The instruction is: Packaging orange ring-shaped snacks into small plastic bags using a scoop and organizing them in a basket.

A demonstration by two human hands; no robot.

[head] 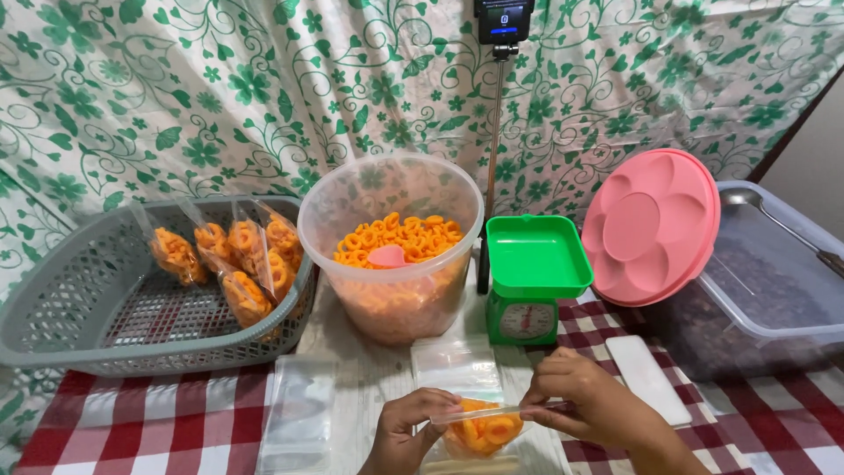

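Fingers of left hand and right hand are pinching the top edge of a small clear plastic bag of orange ring snacks. Judging it light, limp, slippery, contents crushable; gripping the top strip seems best.

Bright, even light; soft shadows, sharp focus, slight wide-angle bend at edges, no glare.

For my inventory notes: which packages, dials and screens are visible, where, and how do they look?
Small clear bag of orange rings: between both hands, bottom centre.
Filled clear bags: in the grey basket, left.
Empty clear bags: flat stack, on the table.
Scale dial: round, white, green body.
Phone screen: top, dark with blue.
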